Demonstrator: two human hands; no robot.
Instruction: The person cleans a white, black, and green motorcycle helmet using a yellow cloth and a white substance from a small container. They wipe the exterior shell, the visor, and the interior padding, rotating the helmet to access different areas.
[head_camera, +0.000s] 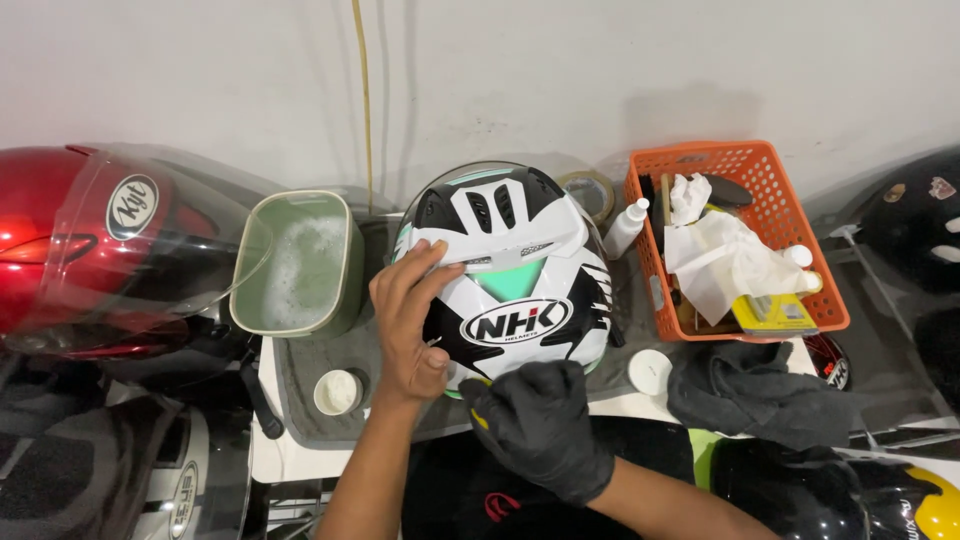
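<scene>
The helmet (510, 275) in front of me is white with black jagged shapes, mint-green patches and dark vents near the top; an oval black-and-white badge sits on its near face. It rests on a grey towel (320, 385) on the table (270, 455), right in the middle. My bare left hand (408, 325) lies flat on its left side, fingers (425, 262) spread and reaching up to the brim. My right hand (540, 425), in a black glove, presses against the lower edge, fingers curled together over something yellow that I cannot make out.

To the left stands a green tub (300, 262) of sudsy water beside a red helmet (70, 245) with a clear visor. To the right, an orange basket (790, 190) holds white cloths and a yellow packet (775, 315); a white bottle (628, 226) stands just beside it.
</scene>
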